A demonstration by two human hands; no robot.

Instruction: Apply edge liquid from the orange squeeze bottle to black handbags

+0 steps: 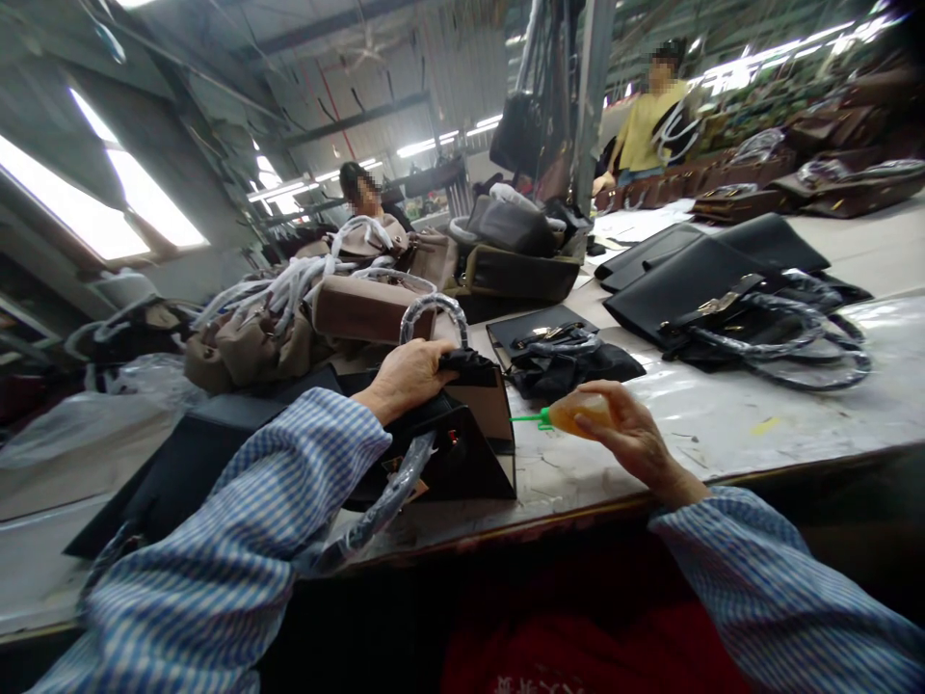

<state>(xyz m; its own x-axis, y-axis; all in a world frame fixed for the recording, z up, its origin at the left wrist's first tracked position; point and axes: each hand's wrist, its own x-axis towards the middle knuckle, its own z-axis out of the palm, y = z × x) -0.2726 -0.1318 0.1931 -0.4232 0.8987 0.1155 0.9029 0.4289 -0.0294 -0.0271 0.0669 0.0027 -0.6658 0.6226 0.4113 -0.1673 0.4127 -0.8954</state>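
A black handbag with plastic-wrapped handles lies at the table's near edge, its tan inner side showing on the right. My left hand is closed on black material at the bag's top, beside the raised handle. In my right hand is a squeeze bottle of amber liquid with a green nozzle. The nozzle points left, and its tip is close to the bag's open right side; whether they touch is unclear.
Black bags lie at the right, and a smaller one sits just beyond the bottle. Brown and grey bags are heaped behind my left hand. More black bags lie left on the white table. Two people are farther back.
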